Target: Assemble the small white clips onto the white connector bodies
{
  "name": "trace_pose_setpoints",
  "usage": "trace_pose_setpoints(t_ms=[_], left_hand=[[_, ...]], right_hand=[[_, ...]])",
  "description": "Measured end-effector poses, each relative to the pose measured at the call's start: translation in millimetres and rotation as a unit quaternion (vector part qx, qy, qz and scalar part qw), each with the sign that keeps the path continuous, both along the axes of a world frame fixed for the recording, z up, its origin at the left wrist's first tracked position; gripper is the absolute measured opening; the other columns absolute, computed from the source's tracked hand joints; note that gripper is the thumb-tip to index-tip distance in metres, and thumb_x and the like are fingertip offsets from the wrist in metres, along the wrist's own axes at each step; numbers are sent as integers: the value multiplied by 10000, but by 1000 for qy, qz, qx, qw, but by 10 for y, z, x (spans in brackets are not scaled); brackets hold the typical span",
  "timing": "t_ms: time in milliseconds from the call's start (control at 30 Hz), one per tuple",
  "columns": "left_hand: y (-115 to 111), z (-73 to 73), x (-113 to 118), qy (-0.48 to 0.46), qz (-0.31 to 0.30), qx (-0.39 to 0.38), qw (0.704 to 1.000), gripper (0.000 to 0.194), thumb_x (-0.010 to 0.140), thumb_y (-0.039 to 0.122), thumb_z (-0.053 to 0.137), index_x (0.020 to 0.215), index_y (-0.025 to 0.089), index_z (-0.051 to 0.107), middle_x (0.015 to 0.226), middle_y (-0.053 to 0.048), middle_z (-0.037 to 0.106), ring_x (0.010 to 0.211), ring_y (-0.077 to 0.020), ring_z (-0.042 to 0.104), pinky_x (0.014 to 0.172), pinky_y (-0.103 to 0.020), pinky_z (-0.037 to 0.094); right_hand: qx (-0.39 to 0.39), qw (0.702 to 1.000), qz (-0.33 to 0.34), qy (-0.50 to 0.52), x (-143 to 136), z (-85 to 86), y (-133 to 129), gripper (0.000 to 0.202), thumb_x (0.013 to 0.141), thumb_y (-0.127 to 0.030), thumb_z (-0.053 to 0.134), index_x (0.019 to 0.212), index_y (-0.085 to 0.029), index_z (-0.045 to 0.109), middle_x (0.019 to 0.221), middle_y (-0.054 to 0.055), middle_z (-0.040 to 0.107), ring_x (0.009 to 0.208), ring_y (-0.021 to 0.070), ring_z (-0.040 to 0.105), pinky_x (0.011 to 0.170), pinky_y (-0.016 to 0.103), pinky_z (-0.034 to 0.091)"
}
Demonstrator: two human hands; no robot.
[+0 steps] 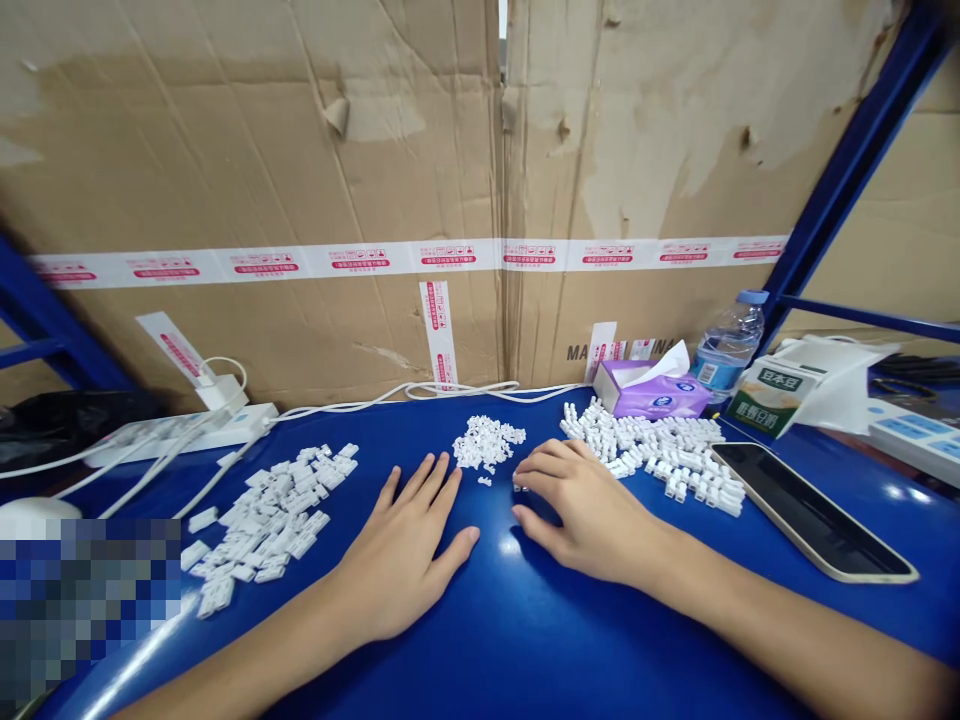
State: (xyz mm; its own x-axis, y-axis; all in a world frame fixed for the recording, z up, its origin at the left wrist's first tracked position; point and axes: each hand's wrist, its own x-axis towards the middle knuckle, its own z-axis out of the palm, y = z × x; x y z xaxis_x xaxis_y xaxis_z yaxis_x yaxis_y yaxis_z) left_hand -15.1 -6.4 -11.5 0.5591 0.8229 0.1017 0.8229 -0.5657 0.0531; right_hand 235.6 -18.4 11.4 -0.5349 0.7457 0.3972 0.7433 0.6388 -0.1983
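My left hand (pixel 409 545) lies flat on the blue tabletop (pixel 495 640), fingers stretched out and holding nothing. It rests between a pile of flat white plastic pieces (pixel 270 510) and a small heap of tiny white plastic parts (pixel 487 443). Curled low over the table, my right hand (pixel 581 505) has its fingertips on a small white plastic piece (pixel 520 487), mostly hidden under them. Just beyond that hand spreads a pile of white jointed plastic pieces (pixel 694 460). One or two tiny parts lie loose in front of the small heap.
A phone (pixel 814 510) lies at the right. Behind it stand a purple tissue pack (pixel 652 390), a water bottle (pixel 727 345) and a green-and-white carton (pixel 772 395). A power strip with white cables (pixel 187 435) is at the back left. Cardboard (pixel 337 330) walls the far edge.
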Motion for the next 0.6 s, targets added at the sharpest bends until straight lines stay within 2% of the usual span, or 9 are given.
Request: trace_pose_setpoints(t_ms=[167,267,433,600], left_hand=[[-5,21,-1,-6,8,-9,1000,710,1041,584,331,1587,132,360,1646,-155,264,1535,-374,239,1218,-650,208],[4,23,2,-10,9,-12,1000,708,1037,586,345,1587,140,363,1648,-147,268,1533,-377,239,1221,-649,204],[4,42,14,10,17,-31,999,719,1039,582,319,1600,132,329,1662,-139,215,1548,-367,185,1231,-647,169],[-3,45,9,7,15,-32,999,719,1038,579,325,1598,126,331,1660,-144,215,1547,-372,185,1227,-653,173]], right_hand=[[24,995,-82,-43,200,1,174,169,955,-301,606,906,-179,711,903,77,744,945,267,638,884,442,384],[33,992,-108,-57,292,5,253,177,960,-296,598,877,-194,717,854,61,745,937,273,648,880,441,378],[37,988,-127,-82,365,15,308,205,959,-320,591,930,-185,743,953,76,767,1014,300,643,913,461,381],[50,976,-178,-119,450,15,358,260,961,-370,583,905,-191,763,1090,116,754,1087,349,615,910,495,370]])
